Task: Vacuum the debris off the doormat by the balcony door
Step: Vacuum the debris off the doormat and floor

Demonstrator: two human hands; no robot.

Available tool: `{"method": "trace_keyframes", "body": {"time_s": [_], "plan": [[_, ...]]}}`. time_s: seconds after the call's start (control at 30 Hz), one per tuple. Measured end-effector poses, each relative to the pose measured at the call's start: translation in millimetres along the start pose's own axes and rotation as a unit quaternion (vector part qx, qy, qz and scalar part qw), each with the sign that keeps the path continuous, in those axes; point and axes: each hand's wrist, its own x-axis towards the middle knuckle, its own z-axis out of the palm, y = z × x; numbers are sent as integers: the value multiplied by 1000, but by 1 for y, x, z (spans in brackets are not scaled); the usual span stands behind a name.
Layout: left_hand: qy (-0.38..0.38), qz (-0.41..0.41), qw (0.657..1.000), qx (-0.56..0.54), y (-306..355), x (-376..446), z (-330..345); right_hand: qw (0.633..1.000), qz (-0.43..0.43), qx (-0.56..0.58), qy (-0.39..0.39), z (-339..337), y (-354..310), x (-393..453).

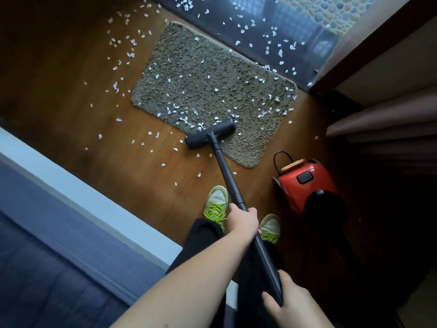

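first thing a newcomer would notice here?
The white paper scraps strewn over the grey-brown doormat and the wooden floor around it. Next, the black vacuum head on the mat's near edge, and the red vacuum body on the floor to its right.

doormat [212, 74]: shaggy pile, rough, matt olive-brown cloth, bound edge. debris [182, 119]: thin white scraps, look like torn paper, matt. floor [71, 74]: wood-look planks, smooth, slight sheen. vacuum wand [228, 178]: black tube, smooth satin finish, can't tell metal or plastic. floor head [210, 133]: matt black plastic. canister [305, 183]: glossy red plastic shell, dark button on top. shoes [216, 204]: lime laces, fabric-ish uppers. trousers [201, 245]: black matt cloth. balcony door [295, 31]: glass, reflective.
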Motion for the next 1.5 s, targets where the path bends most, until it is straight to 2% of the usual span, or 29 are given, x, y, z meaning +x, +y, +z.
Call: {"method": "trace_keyframes", "body": {"time_s": [0.17, 0.37, 0.6, 0.93, 1.5], "plan": [[10, -6, 999, -38, -12, 24, 25, 999, -11, -37, 7, -10, 5, 2], [14, -21, 994, -106, 14, -6, -4, 997, -16, -75, -10, -12, 4, 13], [44, -13, 990, -131, 30, 9, -27, 994, -55, -95, 0, -12, -18, 29], [48, -19, 988, -149, 50, 35, -48, 995, -53, -79, 5, -13, -49, 47], [77, -14, 979, -189, 102, 90, -130, 989, -105, -99, 17, -16, -150, 85]]}}
